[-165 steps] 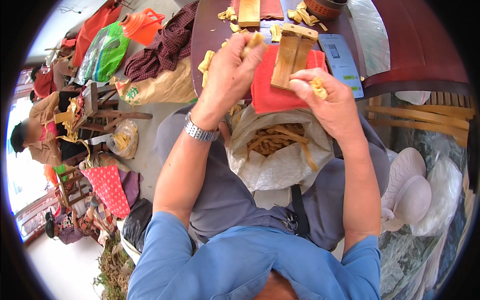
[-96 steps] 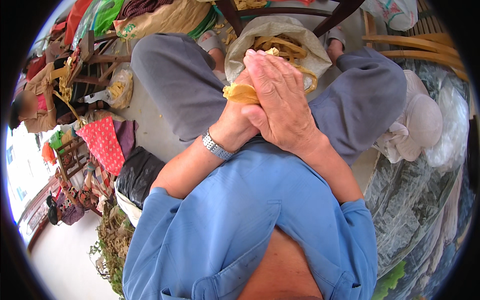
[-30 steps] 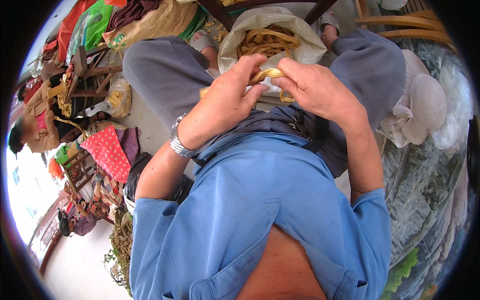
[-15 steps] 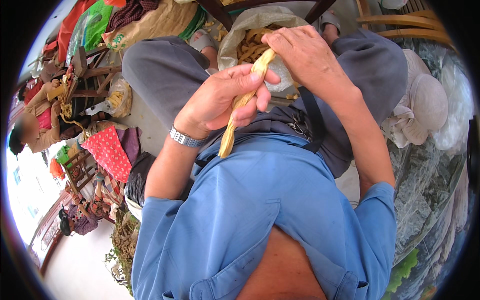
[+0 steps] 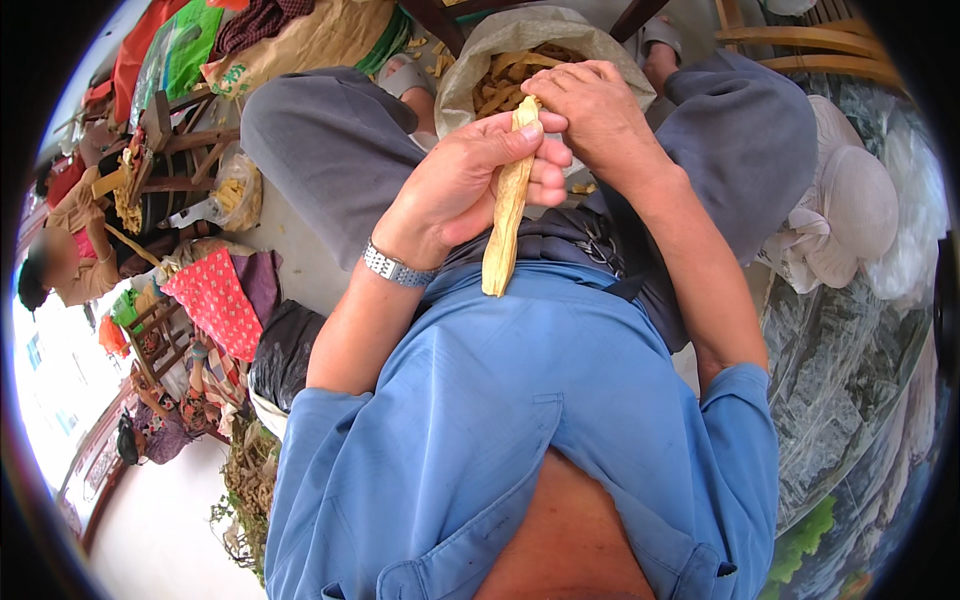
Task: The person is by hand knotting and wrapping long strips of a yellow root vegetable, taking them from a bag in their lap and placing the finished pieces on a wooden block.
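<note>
- Strip (image 5: 508, 220): long, flat and pale yellow, its surface creased lengthwise like dried fibre; it slants between the two hands, above the lap, with its broad, blunt lower end hanging free in front of the shirt.
- Left hand (image 5: 490, 155): palm turned up, thumb pressed on the strip, holding it against the half-curled fingers.
- Right hand (image 5: 595, 110): back uppermost, fingers bent and drawn together at the strip's narrow upper end; the thumb is hidden, so I cannot tell whether they pinch it.
- Watch (image 5: 400, 268): silver metal links around the left wrist.
- Sack (image 5: 455, 85): whitish, woven-looking, with a round open mouth, just beyond the hands between the knees; curled brownish-yellow pieces (image 5: 510, 75) lie inside.
- Shirt (image 5: 450, 430): smooth blue cloth, softly creased.
- Trousers (image 5: 310, 150): grey, loosely folded.
- Hat (image 5: 855, 200): pale, round-crowned, to the right beside crinkled clear plastic (image 5: 840, 370).
</note>
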### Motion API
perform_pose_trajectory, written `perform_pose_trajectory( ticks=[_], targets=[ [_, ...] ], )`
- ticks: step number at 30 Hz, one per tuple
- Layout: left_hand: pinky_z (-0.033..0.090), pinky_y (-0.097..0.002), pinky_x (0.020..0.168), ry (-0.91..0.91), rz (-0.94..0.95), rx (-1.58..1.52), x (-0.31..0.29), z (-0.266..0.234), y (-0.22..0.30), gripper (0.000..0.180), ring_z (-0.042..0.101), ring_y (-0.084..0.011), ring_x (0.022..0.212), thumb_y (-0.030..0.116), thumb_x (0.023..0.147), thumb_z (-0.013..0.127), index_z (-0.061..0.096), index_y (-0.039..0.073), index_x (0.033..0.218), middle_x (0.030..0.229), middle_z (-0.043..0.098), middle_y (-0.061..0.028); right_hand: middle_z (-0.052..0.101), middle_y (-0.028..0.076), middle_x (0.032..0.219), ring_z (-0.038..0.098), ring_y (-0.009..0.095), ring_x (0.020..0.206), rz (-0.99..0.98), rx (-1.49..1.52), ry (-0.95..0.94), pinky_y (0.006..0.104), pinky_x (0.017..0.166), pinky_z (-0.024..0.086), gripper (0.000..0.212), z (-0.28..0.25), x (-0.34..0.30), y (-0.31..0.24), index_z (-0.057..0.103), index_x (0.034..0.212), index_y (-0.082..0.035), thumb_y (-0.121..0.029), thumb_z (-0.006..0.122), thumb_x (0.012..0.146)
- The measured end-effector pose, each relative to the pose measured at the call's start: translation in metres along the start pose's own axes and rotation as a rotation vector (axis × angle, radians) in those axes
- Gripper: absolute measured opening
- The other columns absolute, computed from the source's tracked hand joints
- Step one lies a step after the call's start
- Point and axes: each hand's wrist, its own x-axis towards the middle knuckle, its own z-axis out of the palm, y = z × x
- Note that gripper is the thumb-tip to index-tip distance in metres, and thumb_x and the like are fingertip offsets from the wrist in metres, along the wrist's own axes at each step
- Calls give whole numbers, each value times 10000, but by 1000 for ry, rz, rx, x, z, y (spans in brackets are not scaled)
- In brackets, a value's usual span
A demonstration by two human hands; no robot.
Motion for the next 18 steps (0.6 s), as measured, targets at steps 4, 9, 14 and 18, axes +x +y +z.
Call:
perform_pose_trajectory(
  ticks=[4,9,14,18],
  targets=[
    [571,-386,952,34,94,-48,2,-5,1,332,678,-249,1035,85,1039,487,494,-81,1326,1152,648,-159,644,88,1254,597,244,1191,87,29,79,391,981,422,479,-5,-6,-5,561,1322,-96,-66,624,848],
    [537,-394,1015,144,148,-94,4,-8,4,343,654,-258,1097,58,1027,488,482,-79,1342,1216,622,-175,616,72,1306,589,256,1204,-28,149,195,393,983,438,482,-47,-16,-36,591,1319,-117,-58,671,846],
    [521,-350,1018,114,188,-151,6,-9,-4,337,642,-214,1099,61,1024,483,499,-70,1334,1199,627,-156,578,18,1363,549,228,1253,-114,109,177,406,1025,423,370,-41,-31,-63,684,1189,-203,-161,699,821],
    [566,-329,912,115,161,-185,6,-1,-5,314,671,-207,1013,68,1023,503,493,-49,1314,1122,656,-159,639,-16,1276,528,186,1277,-190,81,234,405,1059,401,273,-45,-27,-75,734,1063,-219,-174,703,795]
  ],
)
